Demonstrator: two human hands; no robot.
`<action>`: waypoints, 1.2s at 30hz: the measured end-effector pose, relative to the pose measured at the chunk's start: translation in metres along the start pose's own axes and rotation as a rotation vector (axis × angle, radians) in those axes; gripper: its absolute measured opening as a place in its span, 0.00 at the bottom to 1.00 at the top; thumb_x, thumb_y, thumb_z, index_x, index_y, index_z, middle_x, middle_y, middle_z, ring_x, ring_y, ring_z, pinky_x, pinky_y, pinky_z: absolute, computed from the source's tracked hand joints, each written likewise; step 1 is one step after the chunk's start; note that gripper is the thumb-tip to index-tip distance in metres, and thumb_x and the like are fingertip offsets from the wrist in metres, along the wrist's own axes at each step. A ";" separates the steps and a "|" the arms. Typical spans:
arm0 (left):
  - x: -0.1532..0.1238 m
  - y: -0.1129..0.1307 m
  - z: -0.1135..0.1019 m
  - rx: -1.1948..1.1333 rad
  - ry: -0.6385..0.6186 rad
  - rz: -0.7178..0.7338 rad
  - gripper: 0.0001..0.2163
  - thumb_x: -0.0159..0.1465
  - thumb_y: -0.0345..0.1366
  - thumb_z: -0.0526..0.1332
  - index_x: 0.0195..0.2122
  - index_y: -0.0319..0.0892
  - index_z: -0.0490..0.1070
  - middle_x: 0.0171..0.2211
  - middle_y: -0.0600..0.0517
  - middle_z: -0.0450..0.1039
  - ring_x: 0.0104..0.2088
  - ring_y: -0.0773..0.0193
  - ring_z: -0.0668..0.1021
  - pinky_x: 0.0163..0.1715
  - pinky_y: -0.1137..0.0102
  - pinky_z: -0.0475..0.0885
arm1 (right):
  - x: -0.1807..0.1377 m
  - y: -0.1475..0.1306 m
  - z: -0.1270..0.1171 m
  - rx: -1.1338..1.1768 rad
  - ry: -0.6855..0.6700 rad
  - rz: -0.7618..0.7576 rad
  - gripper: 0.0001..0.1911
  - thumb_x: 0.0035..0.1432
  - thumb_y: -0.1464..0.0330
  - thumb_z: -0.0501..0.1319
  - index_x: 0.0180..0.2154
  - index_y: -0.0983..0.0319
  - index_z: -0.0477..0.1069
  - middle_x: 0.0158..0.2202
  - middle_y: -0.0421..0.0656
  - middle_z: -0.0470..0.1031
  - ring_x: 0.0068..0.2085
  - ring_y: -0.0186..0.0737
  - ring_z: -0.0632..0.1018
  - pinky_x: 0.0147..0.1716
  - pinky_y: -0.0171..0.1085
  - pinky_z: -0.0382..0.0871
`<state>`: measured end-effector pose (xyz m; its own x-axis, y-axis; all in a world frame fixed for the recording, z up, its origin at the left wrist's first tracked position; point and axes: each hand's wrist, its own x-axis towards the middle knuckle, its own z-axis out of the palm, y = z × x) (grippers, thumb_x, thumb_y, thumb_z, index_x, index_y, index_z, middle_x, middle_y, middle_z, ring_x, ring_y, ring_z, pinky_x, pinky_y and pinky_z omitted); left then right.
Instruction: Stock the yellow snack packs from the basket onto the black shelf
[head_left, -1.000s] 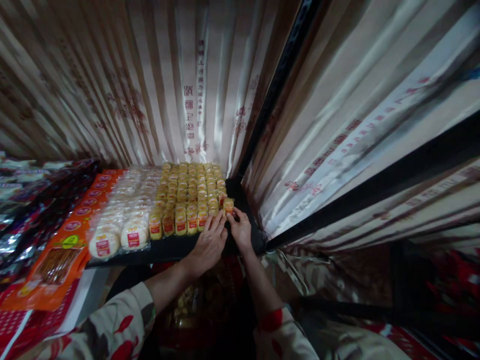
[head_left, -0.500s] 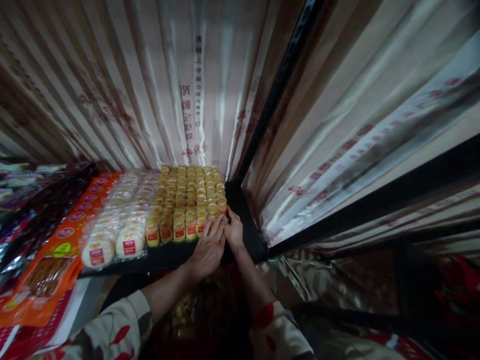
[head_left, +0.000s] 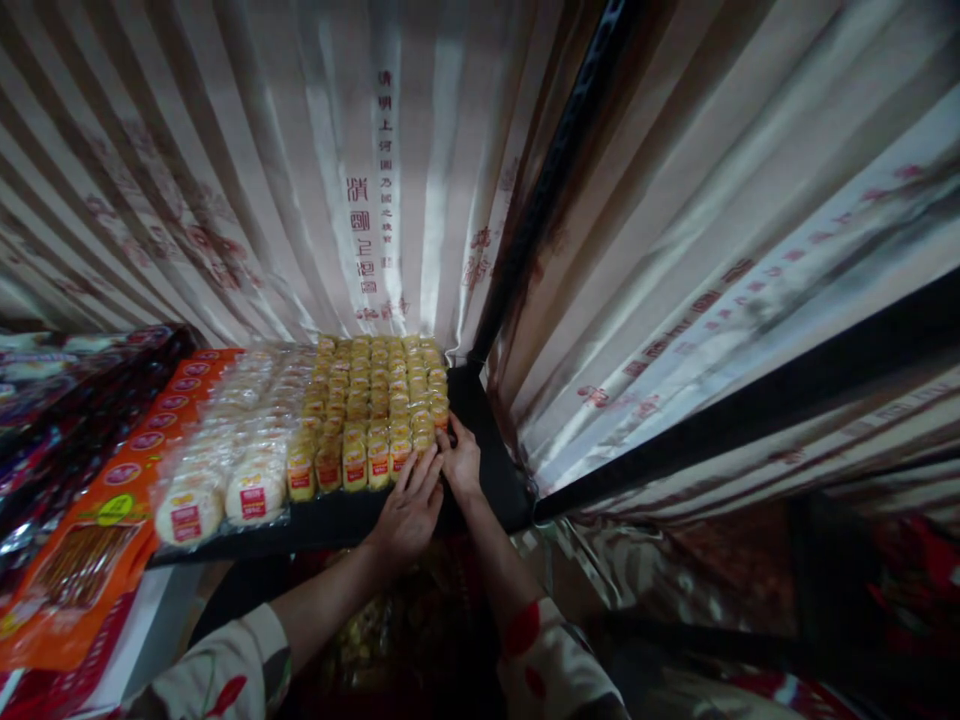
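Observation:
Rows of small yellow wrapped cakes (head_left: 367, 400) with red labels stand tightly packed on a black shelf (head_left: 487, 440). At their front right corner, my left hand (head_left: 411, 500) has its fingers bent over a wrapped cake at the end of the rows. My right hand (head_left: 461, 455) presses against the same corner from the right, thumb and fingers curled in. The two hands touch or nearly touch, and they hide most of the cake between them. Left of the yellow rows lie two rows of larger round white packaged cakes (head_left: 255, 490), also with red labels.
Orange snack packs (head_left: 82, 560) lie left of the white cakes, with dark shiny packages (head_left: 67, 420) beyond. A pleated printed curtain (head_left: 390, 200) hangs behind, and a black post (head_left: 540, 190) rises at the corner. Below the shelf, a dim heap of wrapped items (head_left: 367, 635) shows.
The view has shifted slightly. Both hands stay at the front right corner of the yellow cakes, with only a small shift of the left fingers.

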<state>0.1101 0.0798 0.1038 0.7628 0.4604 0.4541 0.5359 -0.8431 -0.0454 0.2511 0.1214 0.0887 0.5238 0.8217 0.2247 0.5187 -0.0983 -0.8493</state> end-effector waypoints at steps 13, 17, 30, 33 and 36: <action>-0.019 -0.007 0.005 -0.018 0.087 0.124 0.17 0.63 0.30 0.49 0.50 0.31 0.67 0.60 0.36 0.57 0.64 0.47 0.54 0.60 0.52 0.52 | 0.002 -0.002 -0.002 -0.082 0.007 -0.071 0.21 0.56 0.63 0.53 0.50 0.62 0.70 0.46 0.49 0.73 0.47 0.45 0.70 0.47 0.43 0.67; -0.017 -0.006 0.007 -0.013 0.144 0.083 0.16 0.63 0.29 0.48 0.48 0.34 0.68 0.59 0.39 0.60 0.63 0.50 0.55 0.61 0.52 0.51 | 0.001 -0.002 -0.003 0.053 0.005 0.047 0.20 0.54 0.62 0.55 0.48 0.61 0.69 0.43 0.47 0.73 0.36 0.39 0.75 0.40 0.40 0.70; 0.051 -0.022 -0.024 0.019 -0.023 0.080 0.15 0.62 0.32 0.51 0.47 0.36 0.69 0.53 0.44 0.68 0.63 0.53 0.55 0.63 0.54 0.41 | 0.006 0.005 -0.005 0.299 -0.036 0.102 0.12 0.45 0.65 0.55 0.34 0.59 0.68 0.35 0.41 0.74 0.34 0.38 0.75 0.35 0.36 0.69; 0.066 -0.029 -0.028 0.057 -0.080 0.119 0.20 0.65 0.38 0.48 0.53 0.31 0.65 0.52 0.41 0.70 0.61 0.51 0.59 0.62 0.52 0.40 | 0.005 0.004 -0.005 0.209 0.015 0.083 0.13 0.46 0.66 0.52 0.35 0.59 0.70 0.35 0.40 0.76 0.36 0.39 0.75 0.40 0.38 0.68; 0.077 -0.030 -0.029 0.100 -0.150 0.128 0.21 0.66 0.41 0.46 0.49 0.30 0.69 0.47 0.40 0.73 0.59 0.50 0.64 0.62 0.52 0.40 | 0.005 0.005 -0.006 0.227 0.000 0.080 0.13 0.46 0.66 0.54 0.36 0.59 0.71 0.36 0.40 0.76 0.37 0.40 0.75 0.42 0.39 0.68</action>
<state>0.1425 0.1327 0.1660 0.8680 0.3942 0.3019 0.4591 -0.8688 -0.1857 0.2609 0.1218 0.0882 0.5573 0.8163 0.1520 0.3103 -0.0350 -0.9500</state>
